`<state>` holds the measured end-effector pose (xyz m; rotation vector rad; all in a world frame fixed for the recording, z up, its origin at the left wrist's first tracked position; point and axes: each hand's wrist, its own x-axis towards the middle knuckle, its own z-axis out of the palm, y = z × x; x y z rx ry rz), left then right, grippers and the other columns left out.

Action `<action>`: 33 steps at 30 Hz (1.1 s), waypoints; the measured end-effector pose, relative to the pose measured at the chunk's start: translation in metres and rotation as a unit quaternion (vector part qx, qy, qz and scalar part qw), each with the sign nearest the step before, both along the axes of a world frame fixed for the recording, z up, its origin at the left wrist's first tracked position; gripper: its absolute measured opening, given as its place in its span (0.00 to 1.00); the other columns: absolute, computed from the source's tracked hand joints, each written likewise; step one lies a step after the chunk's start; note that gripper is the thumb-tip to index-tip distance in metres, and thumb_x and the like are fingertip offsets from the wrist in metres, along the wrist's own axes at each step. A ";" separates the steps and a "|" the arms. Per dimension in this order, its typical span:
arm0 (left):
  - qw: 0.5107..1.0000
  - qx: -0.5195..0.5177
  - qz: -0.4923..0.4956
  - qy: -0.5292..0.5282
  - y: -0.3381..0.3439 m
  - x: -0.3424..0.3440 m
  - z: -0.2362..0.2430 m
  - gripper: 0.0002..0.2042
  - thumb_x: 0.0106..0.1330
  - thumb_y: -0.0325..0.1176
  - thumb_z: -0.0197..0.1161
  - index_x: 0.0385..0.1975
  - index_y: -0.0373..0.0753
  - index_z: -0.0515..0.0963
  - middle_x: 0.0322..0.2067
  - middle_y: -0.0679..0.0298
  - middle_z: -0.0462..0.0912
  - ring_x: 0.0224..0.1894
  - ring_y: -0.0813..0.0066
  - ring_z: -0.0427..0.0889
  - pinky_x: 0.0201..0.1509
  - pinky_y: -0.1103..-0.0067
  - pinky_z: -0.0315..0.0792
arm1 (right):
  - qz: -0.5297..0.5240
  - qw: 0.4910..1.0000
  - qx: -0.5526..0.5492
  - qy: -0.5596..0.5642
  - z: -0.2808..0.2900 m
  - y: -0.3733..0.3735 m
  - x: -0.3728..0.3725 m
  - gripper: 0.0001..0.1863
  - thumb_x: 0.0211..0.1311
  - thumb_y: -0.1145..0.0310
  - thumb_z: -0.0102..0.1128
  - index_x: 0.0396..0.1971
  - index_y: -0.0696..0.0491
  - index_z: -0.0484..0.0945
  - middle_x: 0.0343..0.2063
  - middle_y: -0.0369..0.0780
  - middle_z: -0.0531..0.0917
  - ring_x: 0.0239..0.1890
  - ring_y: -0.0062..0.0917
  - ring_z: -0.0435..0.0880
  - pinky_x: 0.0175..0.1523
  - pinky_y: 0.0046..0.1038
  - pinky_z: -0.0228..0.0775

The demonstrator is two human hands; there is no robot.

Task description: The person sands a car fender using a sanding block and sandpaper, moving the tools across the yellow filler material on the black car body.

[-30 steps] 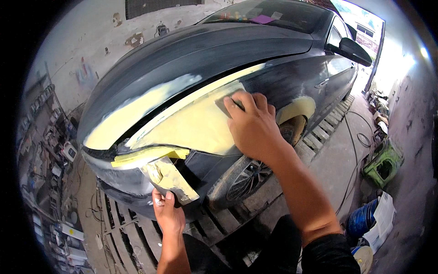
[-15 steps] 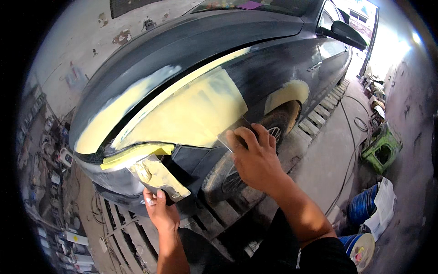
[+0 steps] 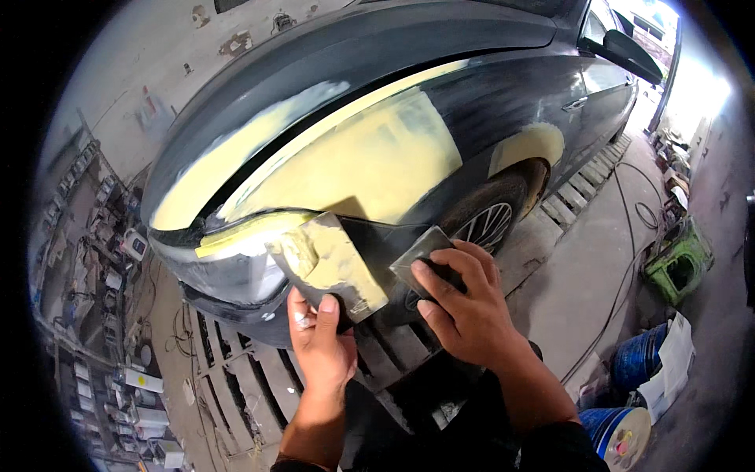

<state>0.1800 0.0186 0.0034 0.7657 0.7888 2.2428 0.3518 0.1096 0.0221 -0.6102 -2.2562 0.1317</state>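
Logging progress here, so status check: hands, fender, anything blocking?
Left hand holding putty-smeared plate. Right hand gripping flat scraper. Yellow filler spread across front fender. Plate partly blocks view of car.

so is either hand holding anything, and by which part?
Left hand: yellow-smeared plate, by its lower edge. Right hand: flat scraper, by the end nearest the palm.

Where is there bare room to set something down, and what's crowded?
Bare floor shows between the wheel and the hose. The gap between the board in the left hand and the spreader in the right hand looks narrow. Crowded: beside the right wall, with green box and blue drums, and far left.
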 end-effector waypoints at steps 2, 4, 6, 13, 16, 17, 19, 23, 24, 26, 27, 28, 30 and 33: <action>1.000 -0.003 0.004 0.015 -0.001 0.002 0.000 0.19 0.67 0.24 0.56 0.58 0.34 0.65 0.51 0.60 0.75 0.53 0.73 0.74 0.60 0.75 0.66 | 0.013 1.000 0.008 -0.004 0.005 -0.007 -0.004 0.22 0.53 0.66 0.62 0.50 0.48 0.77 0.52 0.40 0.68 0.59 0.44 0.63 0.59 0.46 0.57; 1.000 -0.004 0.008 0.025 -0.001 0.007 0.003 0.19 0.67 0.24 0.56 0.57 0.33 0.64 0.51 0.59 0.75 0.52 0.73 0.74 0.60 0.75 0.66 | 0.019 1.000 0.008 -0.012 0.011 -0.013 -0.008 0.20 0.53 0.67 0.62 0.49 0.48 0.79 0.52 0.40 0.69 0.60 0.44 0.62 0.60 0.44 0.58; 0.998 -0.028 0.024 0.044 0.000 0.008 0.004 0.18 0.67 0.24 0.56 0.56 0.32 0.66 0.50 0.60 0.76 0.51 0.74 0.74 0.59 0.77 0.66 | 0.024 0.999 0.017 -0.041 0.004 -0.017 -0.009 0.20 0.51 0.67 0.64 0.47 0.47 0.80 0.52 0.39 0.69 0.61 0.43 0.61 0.60 0.45 0.57; 0.998 -0.003 0.039 0.053 -0.006 -0.038 -0.015 0.21 0.68 0.24 0.54 0.60 0.37 0.63 0.54 0.60 0.73 0.55 0.68 0.73 0.61 0.70 0.66 | -0.106 0.990 0.080 -0.055 0.005 0.024 0.001 0.22 0.53 0.70 0.56 0.51 0.49 0.74 0.53 0.39 0.67 0.59 0.45 0.61 0.55 0.50 0.59; 0.997 -0.031 0.041 0.061 -0.007 -0.051 -0.028 0.21 0.67 0.26 0.55 0.60 0.37 0.63 0.54 0.60 0.72 0.56 0.69 0.72 0.62 0.70 0.65 | -0.116 0.986 0.103 -0.053 0.017 0.049 0.000 0.23 0.53 0.71 0.56 0.52 0.49 0.73 0.55 0.39 0.67 0.59 0.45 0.61 0.56 0.51 0.58; 0.997 -0.031 0.042 0.060 -0.007 -0.052 -0.032 0.21 0.67 0.26 0.56 0.60 0.37 0.63 0.54 0.60 0.72 0.56 0.69 0.73 0.62 0.70 0.65 | -0.127 0.983 0.120 -0.058 0.018 0.054 -0.004 0.24 0.53 0.71 0.55 0.53 0.49 0.72 0.56 0.39 0.67 0.59 0.46 0.61 0.55 0.51 0.59; 0.997 -0.029 0.044 0.059 -0.007 -0.052 -0.036 0.21 0.67 0.27 0.56 0.60 0.36 0.63 0.54 0.60 0.73 0.56 0.69 0.73 0.62 0.71 0.65 | -0.126 0.981 0.130 -0.069 0.021 0.059 -0.008 0.24 0.53 0.71 0.55 0.53 0.49 0.72 0.56 0.39 0.67 0.59 0.46 0.61 0.55 0.51 0.59; 0.997 -0.031 0.045 0.055 -0.004 -0.057 -0.049 0.21 0.67 0.27 0.56 0.59 0.35 0.63 0.53 0.60 0.73 0.55 0.70 0.73 0.61 0.71 0.65 | -0.131 0.977 0.144 -0.090 0.019 0.061 -0.016 0.24 0.52 0.71 0.55 0.53 0.49 0.72 0.55 0.39 0.67 0.59 0.46 0.61 0.54 0.51 0.59; 0.997 -0.029 0.046 0.059 -0.004 -0.058 -0.052 0.21 0.67 0.27 0.57 0.59 0.35 0.63 0.53 0.60 0.73 0.55 0.70 0.73 0.61 0.71 0.65 | -0.127 0.978 0.143 -0.085 0.015 0.062 -0.017 0.24 0.52 0.71 0.55 0.53 0.49 0.72 0.55 0.39 0.67 0.59 0.46 0.61 0.54 0.51 0.59; 0.997 -0.030 0.047 0.060 -0.003 -0.058 -0.054 0.20 0.67 0.27 0.57 0.58 0.35 0.64 0.53 0.60 0.73 0.54 0.69 0.73 0.61 0.71 0.65 | -0.121 0.980 0.141 -0.076 0.005 0.061 -0.017 0.24 0.51 0.71 0.56 0.53 0.49 0.73 0.55 0.39 0.67 0.59 0.47 0.61 0.53 0.51 0.59; 0.997 -0.033 0.047 0.058 -0.003 -0.057 -0.054 0.20 0.67 0.27 0.57 0.58 0.35 0.64 0.53 0.60 0.73 0.54 0.69 0.73 0.61 0.72 0.65 | -0.120 0.981 0.130 -0.080 0.003 0.060 -0.016 0.25 0.51 0.71 0.56 0.53 0.49 0.73 0.55 0.39 0.67 0.58 0.47 0.61 0.54 0.51 0.59; 0.997 -0.035 0.046 0.055 -0.003 -0.056 -0.054 0.20 0.67 0.27 0.58 0.58 0.35 0.64 0.53 0.60 0.73 0.54 0.69 0.73 0.61 0.72 0.66 | -0.119 0.982 0.119 -0.085 0.002 0.059 -0.014 0.25 0.51 0.71 0.56 0.53 0.48 0.73 0.55 0.39 0.67 0.58 0.47 0.61 0.54 0.51 0.59; 0.996 -0.031 0.051 0.069 -0.004 -0.060 -0.058 0.20 0.67 0.27 0.58 0.57 0.35 0.64 0.53 0.60 0.73 0.54 0.69 0.73 0.61 0.72 0.66 | -0.117 0.983 0.110 -0.087 0.002 0.056 -0.013 0.25 0.50 0.71 0.56 0.53 0.48 0.73 0.55 0.39 0.67 0.58 0.47 0.61 0.53 0.51 0.59; 0.996 -0.028 0.052 0.065 -0.002 -0.058 -0.056 0.20 0.67 0.27 0.58 0.57 0.35 0.65 0.52 0.60 0.73 0.54 0.70 0.73 0.60 0.72 0.66 | -0.115 0.983 0.121 -0.082 0.006 0.051 -0.012 0.26 0.50 0.70 0.55 0.54 0.48 0.73 0.55 0.39 0.67 0.58 0.47 0.62 0.53 0.51 0.59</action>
